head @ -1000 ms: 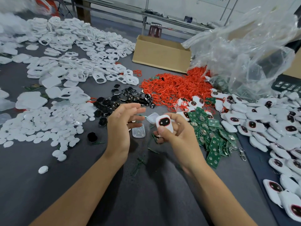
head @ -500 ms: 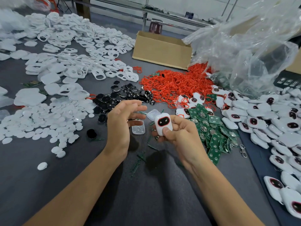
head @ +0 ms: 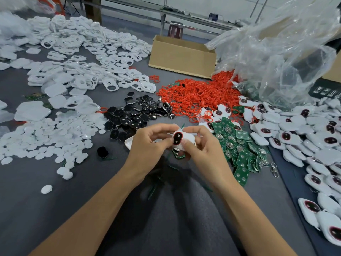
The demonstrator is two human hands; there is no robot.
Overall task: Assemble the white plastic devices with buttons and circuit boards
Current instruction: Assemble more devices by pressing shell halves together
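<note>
White oval plastic device with red-rimmed black buttons is held above the grey table; the left hand (open a second ago) now pinches it alongside the gripping right hand; probably snapping it shut.

There are two hands, left hand and right hand, one held device, one box, one bag. Shells, discs, buttons, rings, boards and finished devices are too many to count.
</note>
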